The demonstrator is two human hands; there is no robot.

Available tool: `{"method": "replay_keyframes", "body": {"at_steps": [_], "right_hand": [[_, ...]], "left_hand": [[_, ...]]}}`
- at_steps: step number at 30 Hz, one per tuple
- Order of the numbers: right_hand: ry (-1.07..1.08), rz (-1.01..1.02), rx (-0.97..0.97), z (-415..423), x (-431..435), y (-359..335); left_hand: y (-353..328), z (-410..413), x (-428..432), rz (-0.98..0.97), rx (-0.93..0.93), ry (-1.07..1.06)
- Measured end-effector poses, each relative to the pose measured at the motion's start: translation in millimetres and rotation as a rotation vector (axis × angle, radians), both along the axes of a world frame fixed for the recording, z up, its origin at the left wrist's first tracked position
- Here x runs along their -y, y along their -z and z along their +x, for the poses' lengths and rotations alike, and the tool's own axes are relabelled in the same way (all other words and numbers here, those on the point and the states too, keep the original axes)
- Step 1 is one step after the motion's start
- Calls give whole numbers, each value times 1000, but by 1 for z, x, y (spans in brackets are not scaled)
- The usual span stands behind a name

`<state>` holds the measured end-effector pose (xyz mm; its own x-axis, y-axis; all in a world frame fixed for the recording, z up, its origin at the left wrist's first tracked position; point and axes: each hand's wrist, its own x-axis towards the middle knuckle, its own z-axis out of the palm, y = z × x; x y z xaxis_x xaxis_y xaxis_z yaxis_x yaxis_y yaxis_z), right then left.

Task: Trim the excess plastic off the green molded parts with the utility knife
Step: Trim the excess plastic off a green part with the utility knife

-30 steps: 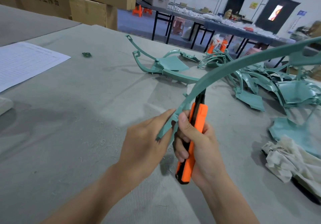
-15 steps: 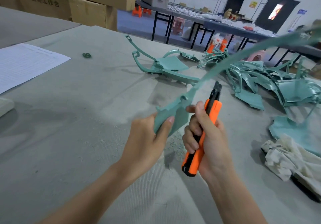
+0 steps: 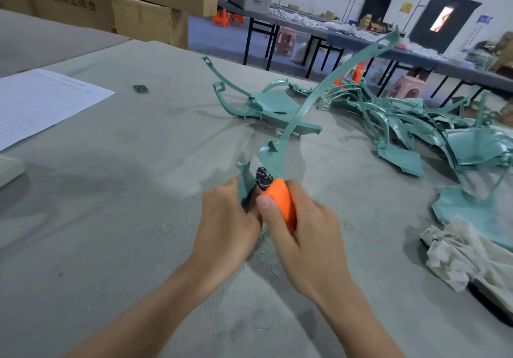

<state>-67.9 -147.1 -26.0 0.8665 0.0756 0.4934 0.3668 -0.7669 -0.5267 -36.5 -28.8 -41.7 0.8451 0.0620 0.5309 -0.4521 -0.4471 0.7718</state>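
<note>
Grips a long curved green molded plastic part (image 3: 313, 99) by its broad lower end with the left hand (image 3: 227, 219), fingers curled round the plastic. Points the part's thin arm up and away to the right, raised above a grey fabric-covered table (image 3: 111, 191).

Clasps an orange-handled utility knife (image 3: 280, 202) in the right hand (image 3: 302, 235), just right of the part's held end, with the fist wrapped round the handle and the thumb pressed along its left side. Brings both hands together, knuckles touching. Sets the short silver blade (image 3: 254, 163) against the left edge of the part's broad end, just above the left hand. Cannot tell, through the blur, whether the edge bites into the plastic.

Directly below the held part: pale plastic shavings (image 3: 266, 263) strewn on the table.

Behind the held part, flat on the table: a second green molded piece (image 3: 266, 105) with a flat panel and curved arms.

Right of the held part: a tangled heap of green molded parts (image 3: 402, 124). Nearer on that same side: a crumpled off-white rag (image 3: 466, 257) lying partly over a flat pale green panel (image 3: 466, 210).

Far left of the held part: a white printed paper sheet (image 3: 41, 102), and between the two, farther back, a small dark green scrap (image 3: 140, 88).

Well behind and left of the held part: stacked brown cardboard boxes (image 3: 138, 16).
</note>
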Motion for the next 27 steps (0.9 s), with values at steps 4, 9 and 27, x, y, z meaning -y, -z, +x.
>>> {"method": "replay_keyframes", "body": {"at_steps": [4, 9, 27], "right_hand": [[-10, -39, 13, 1, 3, -2], [-26, -29, 4, 2, 6, -3], [-102, 25, 4, 4, 10, -4]], "left_hand": [[-1, -1, 1, -10, -14, 21], [0, -3, 2, -46, -2, 53], [-4, -4, 0, -20, 4, 48]]}}
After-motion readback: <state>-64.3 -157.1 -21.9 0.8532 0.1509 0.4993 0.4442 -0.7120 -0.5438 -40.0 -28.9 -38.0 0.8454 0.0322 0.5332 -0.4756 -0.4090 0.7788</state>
